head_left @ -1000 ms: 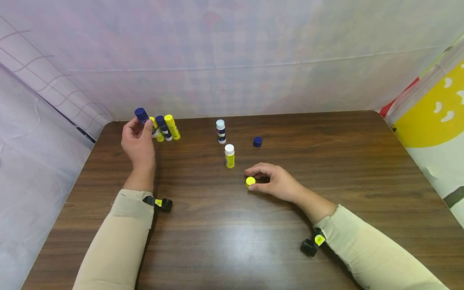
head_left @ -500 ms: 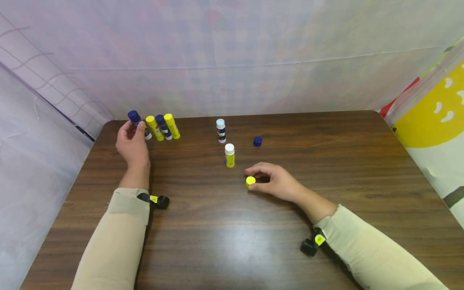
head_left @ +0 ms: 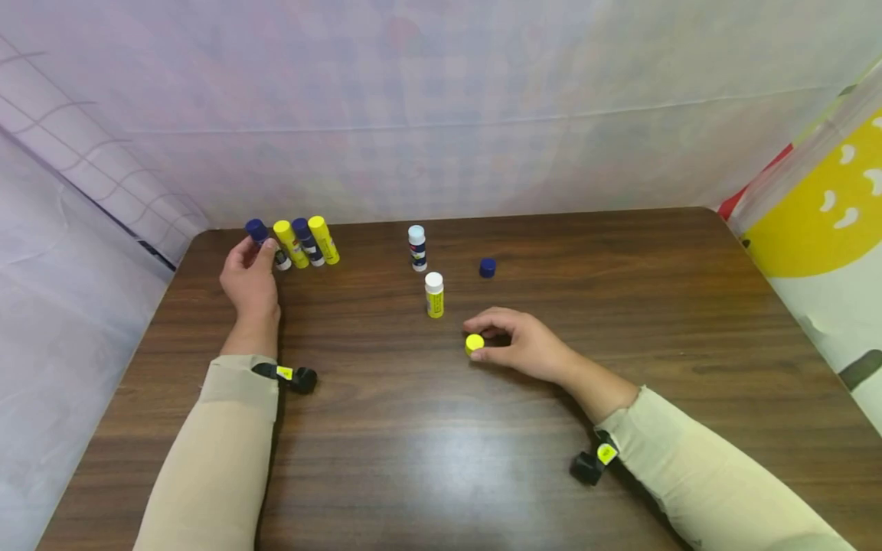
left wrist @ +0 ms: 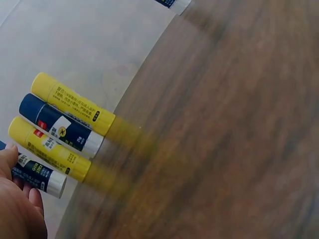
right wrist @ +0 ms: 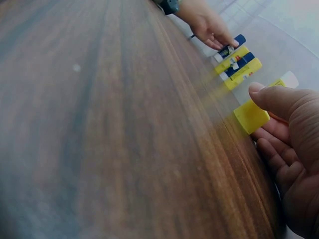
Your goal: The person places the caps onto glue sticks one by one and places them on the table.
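Note:
My left hand [head_left: 251,282] grips a dark blue glue stick [head_left: 257,229] at the left end of a row near the table's back edge. Beside it stand a yellow glue stick [head_left: 290,243], another blue glue stick [head_left: 307,241] and a second yellow one [left wrist: 75,103], all capped. The held stick's white base shows in the left wrist view, at or close to the tabletop. With thumb and fingers, my right hand [head_left: 527,348] pinches a yellow cap [head_left: 474,344] at the table. Just beyond it, an uncapped yellow glue stick [head_left: 434,295] with a white top stands upright.
Behind the uncapped yellow stick is an uncapped blue glue stick [head_left: 417,249], also upright. A loose blue cap [head_left: 488,268] sits to its right on the brown wooden table [head_left: 386,459]. A pale curtain [head_left: 441,115] hangs along the back edge.
My left hand has moved slightly left and down with the blue glue stick, bringing it to the left end of the row. The right hand keeps its hold on the yellow cap.

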A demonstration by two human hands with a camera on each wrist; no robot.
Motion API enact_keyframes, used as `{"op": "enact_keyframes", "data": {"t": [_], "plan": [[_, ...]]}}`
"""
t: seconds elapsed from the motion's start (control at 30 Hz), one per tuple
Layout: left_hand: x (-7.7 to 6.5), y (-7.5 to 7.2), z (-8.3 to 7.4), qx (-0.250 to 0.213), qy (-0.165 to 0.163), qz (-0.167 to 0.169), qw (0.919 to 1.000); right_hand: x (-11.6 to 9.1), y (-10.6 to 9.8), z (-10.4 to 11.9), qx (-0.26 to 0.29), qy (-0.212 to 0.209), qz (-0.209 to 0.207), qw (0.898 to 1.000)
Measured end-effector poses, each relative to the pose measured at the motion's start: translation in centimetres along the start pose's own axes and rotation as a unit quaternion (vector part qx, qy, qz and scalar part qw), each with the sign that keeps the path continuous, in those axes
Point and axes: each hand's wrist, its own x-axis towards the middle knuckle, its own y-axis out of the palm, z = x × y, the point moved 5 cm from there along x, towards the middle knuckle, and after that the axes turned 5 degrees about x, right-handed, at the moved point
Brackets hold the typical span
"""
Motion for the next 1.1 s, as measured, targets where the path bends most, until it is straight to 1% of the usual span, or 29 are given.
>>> {"op": "enact_keyframes", "data": {"t": [0.13,0.3,0.43,0.57,0.83,1.1], "plan": [[0.32,0.1,0.35,0.015,-0.019,0.017,0.9996,0.04,-0.08,-0.02,-0.002,0.002,0.001,1.0],[0.5,0.22,0.38,0.037,-0.017,0.028,0.9988,0.14,-0.13,0.02,-0.001,0.009,0.004,1.0],[0.52,0.16,0.51,0.062,-0.021,0.039,0.9971,0.09,-0.11,0.12,0.002,0.003,0.003,1.0],[0.52,0.2,0.57,0.076,-0.024,0.048,0.9956,0.06,-0.1,0.18,0.003,0.007,0.002,1.0],[0.37,0.41,0.53,0.082,-0.02,0.058,0.9947,0.07,0.03,0.14,0.006,0.005,0.009,1.0],[0.14,0.55,0.48,0.089,-0.019,0.07,0.9934,0.04,0.02,0.01,0.0,0.016,0.011,1.0]]}}
